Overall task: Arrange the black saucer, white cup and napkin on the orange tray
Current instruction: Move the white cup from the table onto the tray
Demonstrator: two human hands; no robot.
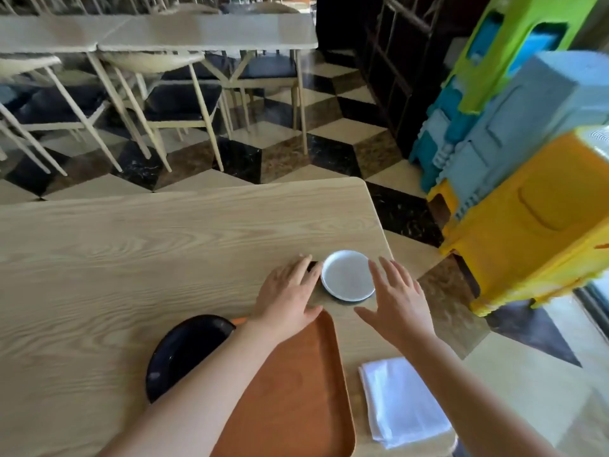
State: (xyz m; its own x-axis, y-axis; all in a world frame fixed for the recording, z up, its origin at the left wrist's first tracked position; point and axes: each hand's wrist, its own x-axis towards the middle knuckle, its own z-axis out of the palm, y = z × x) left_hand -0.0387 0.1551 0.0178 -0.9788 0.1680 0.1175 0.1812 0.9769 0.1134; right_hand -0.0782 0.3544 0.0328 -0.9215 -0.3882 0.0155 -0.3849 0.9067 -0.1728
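Here — open hands flanking cup

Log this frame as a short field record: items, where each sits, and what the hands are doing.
tray: orange, on table, nothing visible on it
white dish: beyond tray, near table's right edge, resting on something dark
black dish: left of tray, partly hidden by left forearm
napkin: folded, right of tray
left hand: open, beside white dish
right hand: open, beside white dish, no grip visible

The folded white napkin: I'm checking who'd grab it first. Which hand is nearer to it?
Right. The right hand hovers just beyond the napkin; the left hand is farther, across the orange tray.
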